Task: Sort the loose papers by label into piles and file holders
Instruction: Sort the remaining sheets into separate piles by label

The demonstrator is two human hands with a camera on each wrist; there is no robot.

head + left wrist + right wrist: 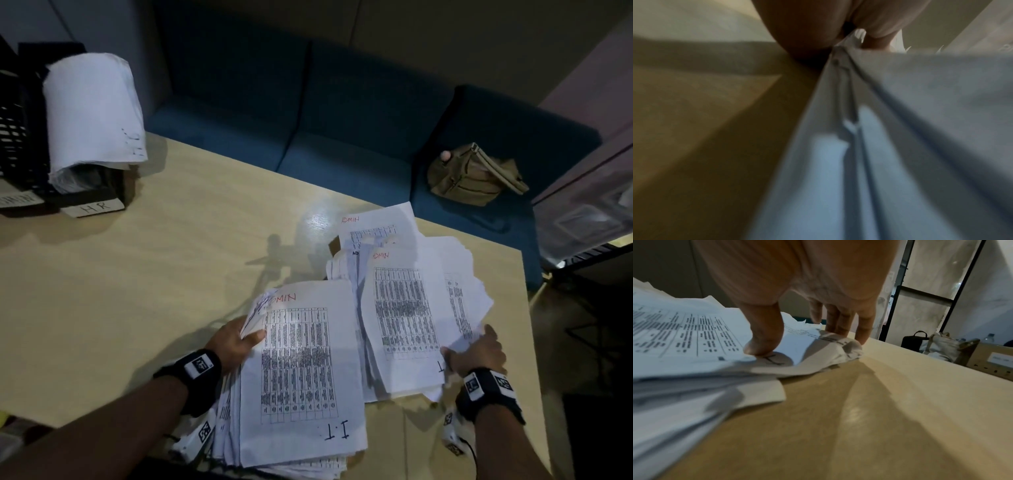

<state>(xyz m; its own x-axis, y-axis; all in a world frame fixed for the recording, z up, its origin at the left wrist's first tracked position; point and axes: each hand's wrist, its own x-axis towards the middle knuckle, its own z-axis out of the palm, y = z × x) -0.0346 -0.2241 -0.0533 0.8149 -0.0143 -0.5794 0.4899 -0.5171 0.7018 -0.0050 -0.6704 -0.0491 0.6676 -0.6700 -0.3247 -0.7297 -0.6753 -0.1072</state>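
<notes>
Two heaps of printed sheets lie on the tan table (154, 274). The near pile (301, 370) shows a top sheet marked ADMIN in red and I.T. in black. My left hand (239, 337) grips lifted sheets at its left edge, thumb on top; in the left wrist view the paper (900, 129) folds up into the palm (818, 24). The loose right heap (404, 308) also shows ADMIN sheets. My right hand (479, 349) holds its near right corner: the thumb (764, 337) presses on a sheet and the fingers (838, 324) bunch the crumpled edge.
Black mesh file holders stand at the far left, one labelled HR (92, 207) with curled white papers (90, 113) in it. A khaki bag (476, 174) lies on the blue sofa (342, 120) behind the table. A cardboard box (992, 360) and bags are off the right edge.
</notes>
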